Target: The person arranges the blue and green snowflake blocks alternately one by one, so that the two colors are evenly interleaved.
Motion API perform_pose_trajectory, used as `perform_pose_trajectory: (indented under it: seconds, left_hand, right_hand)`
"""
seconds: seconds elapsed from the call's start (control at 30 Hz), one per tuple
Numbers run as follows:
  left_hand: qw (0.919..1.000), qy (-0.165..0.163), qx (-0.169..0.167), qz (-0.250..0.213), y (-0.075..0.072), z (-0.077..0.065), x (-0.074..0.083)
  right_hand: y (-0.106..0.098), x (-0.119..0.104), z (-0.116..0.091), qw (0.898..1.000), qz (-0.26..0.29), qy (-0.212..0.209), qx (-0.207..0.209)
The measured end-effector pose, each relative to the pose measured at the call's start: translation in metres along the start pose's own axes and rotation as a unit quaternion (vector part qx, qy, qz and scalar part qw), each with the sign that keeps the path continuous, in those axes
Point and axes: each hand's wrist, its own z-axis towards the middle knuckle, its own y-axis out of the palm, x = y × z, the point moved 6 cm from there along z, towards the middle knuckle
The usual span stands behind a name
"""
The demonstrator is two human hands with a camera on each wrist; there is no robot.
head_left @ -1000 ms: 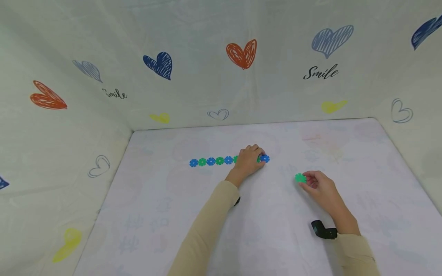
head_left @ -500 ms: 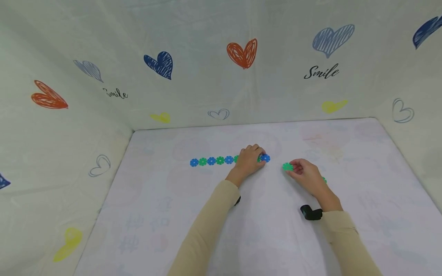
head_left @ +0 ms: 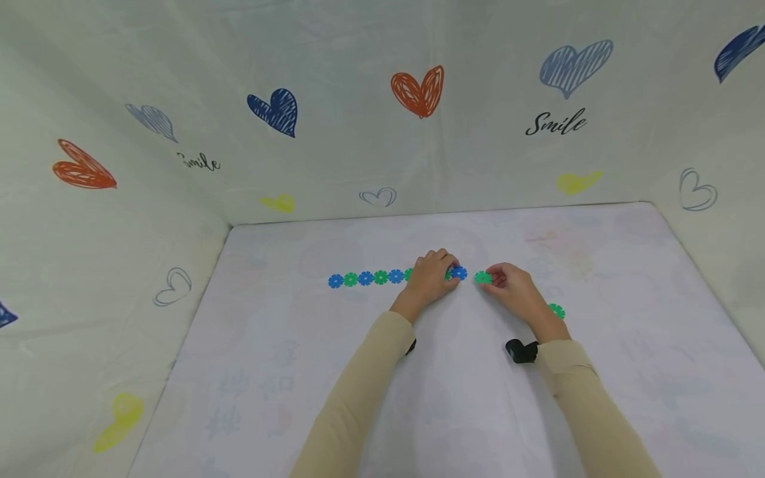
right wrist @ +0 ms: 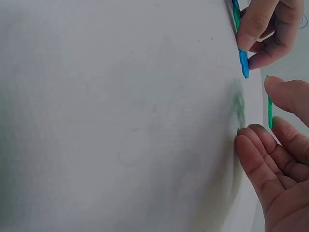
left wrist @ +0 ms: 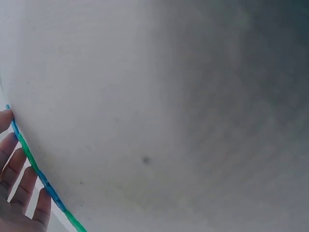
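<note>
A straight row of joined blue and green snowflake discs (head_left: 366, 279) runs across the far part of the table. My left hand (head_left: 427, 280) lies over the row's right part and hides some discs. Thumb and finger pinch it near the blue end disc (head_left: 459, 273), which the right wrist view shows edge-on (right wrist: 244, 65). Just right of that end, my right hand (head_left: 515, 289) pinches a green snowflake disc (head_left: 483, 277) between thumb and fingers. A small gap separates this disc from the row. In the left wrist view the fingers (left wrist: 24, 188) lie along the row's edge.
Another green disc (head_left: 557, 311) lies on the table beside my right wrist, partly covered by it. The white table (head_left: 287, 372) ends at a back wall and side walls of pale cloth printed with hearts. A black wrist camera (head_left: 521, 350) sits at my right cuff.
My right hand has moved left and away from me, bringing the green disc close to the row's blue end. The other green disc has come into view. My left hand has stayed put.
</note>
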Motion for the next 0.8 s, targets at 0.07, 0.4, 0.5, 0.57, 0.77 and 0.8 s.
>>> perform_pose_trajectory:
  seconds: [0.07,0.4,0.5,0.57,0.77,0.8]
  left_hand:
    - [1.0,0.0,-0.002,0.0,0.0,0.0,0.0]
    - [1.0,-0.002,-0.008,-0.004,-0.001,0.0,0.0]
    - [1.0,-0.002,-0.007,-0.005,-0.001,0.0,0.0]
    - [1.0,-0.002,-0.006,-0.007,-0.001,0.001,0.0]
    - [0.9999,-0.004,-0.008,-0.004,-0.002,0.0,0.001]
    - [0.9999,-0.005,-0.008,-0.005,-0.003,0.0,0.001]
  right_hand:
    - [0.002,-0.001,0.004,1.0,-0.003,0.001,0.0]
    - [0.008,0.004,0.019,1.0,-0.019,0.019,-0.004]
    - [0.008,0.004,0.02,0.999,-0.019,0.026,-0.006]
    - [0.008,0.005,0.02,0.999,-0.021,0.031,-0.005]
    - [0.01,0.004,0.022,0.999,-0.024,0.036,-0.004]
    - [0.01,0.004,0.023,0.999,-0.025,0.038,-0.003]
